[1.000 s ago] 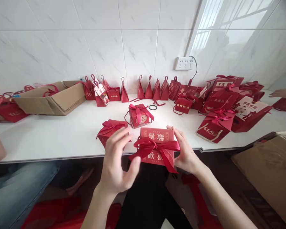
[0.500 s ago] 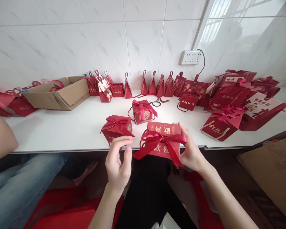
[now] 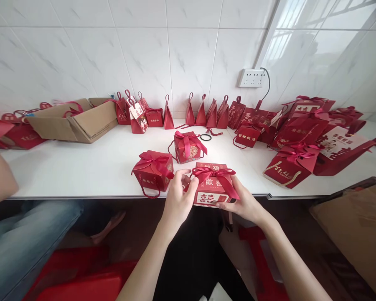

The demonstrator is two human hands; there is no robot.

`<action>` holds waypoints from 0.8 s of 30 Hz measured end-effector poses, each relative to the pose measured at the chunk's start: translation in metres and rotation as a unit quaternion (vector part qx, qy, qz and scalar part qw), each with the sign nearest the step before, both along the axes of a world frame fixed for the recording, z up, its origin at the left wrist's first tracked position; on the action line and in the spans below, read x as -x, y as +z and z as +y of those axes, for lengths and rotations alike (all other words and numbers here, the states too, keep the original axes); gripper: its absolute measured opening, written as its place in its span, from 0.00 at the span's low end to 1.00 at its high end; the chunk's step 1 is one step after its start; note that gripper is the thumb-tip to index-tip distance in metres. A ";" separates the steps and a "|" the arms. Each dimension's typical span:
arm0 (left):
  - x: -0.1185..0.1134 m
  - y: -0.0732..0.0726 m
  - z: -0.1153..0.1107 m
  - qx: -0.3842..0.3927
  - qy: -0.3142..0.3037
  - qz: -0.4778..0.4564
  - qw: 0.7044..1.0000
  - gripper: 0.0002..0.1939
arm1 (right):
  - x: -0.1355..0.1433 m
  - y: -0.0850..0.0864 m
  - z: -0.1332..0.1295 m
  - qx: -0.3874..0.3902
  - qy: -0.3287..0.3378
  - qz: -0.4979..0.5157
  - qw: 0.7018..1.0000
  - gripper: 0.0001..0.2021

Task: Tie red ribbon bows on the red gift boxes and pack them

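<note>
A red gift box (image 3: 213, 193) with a satin ribbon bow on its lid and a white front panel is held at the table's front edge. My right hand (image 3: 246, 201) grips its right side, thumb on the front face. On the left side my left hand (image 3: 182, 190) closes against the same box, its fingertips partly hidden near the ribbon. Just left of that hand stands another red gift box (image 3: 153, 171) with a bow and a cord handle hanging in front. Behind is a smaller red box (image 3: 188, 148) with a bow and a round gold emblem.
Several triangular red boxes (image 3: 200, 113) line the wall. Red boxes and bags (image 3: 296, 125) are piled at the right. An open cardboard box (image 3: 69, 121) stands at the left, near another person's arm (image 3: 1, 177). A black ring (image 3: 206, 137) lies mid-table.
My left hand has moved right, from beside the box onto its left side. The box has tipped back so its white front panel shows, and has shifted slightly left.
</note>
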State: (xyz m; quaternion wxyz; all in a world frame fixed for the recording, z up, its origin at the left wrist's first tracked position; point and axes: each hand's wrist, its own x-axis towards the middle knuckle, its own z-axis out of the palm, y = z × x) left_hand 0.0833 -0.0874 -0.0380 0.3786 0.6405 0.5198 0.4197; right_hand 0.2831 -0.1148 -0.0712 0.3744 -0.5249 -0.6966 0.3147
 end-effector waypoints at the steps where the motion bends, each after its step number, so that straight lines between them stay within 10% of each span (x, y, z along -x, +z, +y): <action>1: -0.001 0.000 0.000 -0.001 -0.002 0.000 1.000 0.14 | 0.000 -0.002 0.001 -0.006 0.000 -0.006 1.000 0.34; 7: 0.014 0.002 -0.017 -0.089 0.005 0.067 0.994 0.19 | -0.018 0.005 -0.033 -0.022 -0.051 -0.127 0.990 0.55; 14: 0.009 0.005 -0.015 -0.306 0.045 0.124 0.943 0.11 | 0.004 0.065 -0.020 -0.219 -0.093 -0.158 0.958 0.15; 24: -0.003 0.005 0.001 -0.093 0.033 0.071 0.993 0.12 | 0.033 0.071 0.024 -0.200 -0.040 -0.233 0.951 0.13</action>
